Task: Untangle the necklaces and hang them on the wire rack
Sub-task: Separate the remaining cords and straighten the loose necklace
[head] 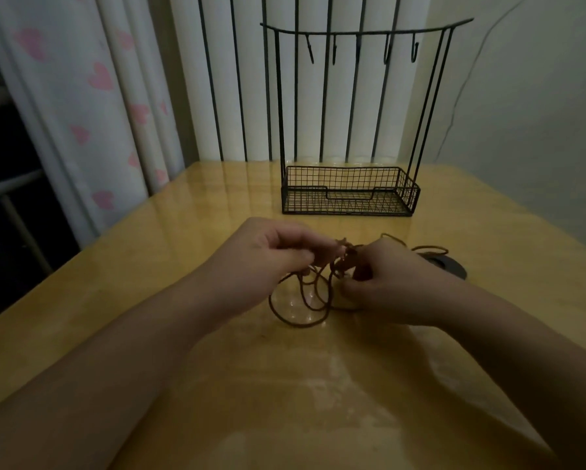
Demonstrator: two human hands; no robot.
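The bench (149,266) is yellow wood with a glossy, reflective finish. The wire rack (349,191) is thin matt black metal. The necklaces (305,300) look like brown matt cord. The curtain (91,96) is soft printed cloth.

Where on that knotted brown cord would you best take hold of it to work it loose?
Probably at the knot itself, where the strands of the brown cord bunch between the left hand and the right hand. Pinch from each side, one hand on either side, as they do now. The slack loops hanging to the table give nothing firm to pull against.
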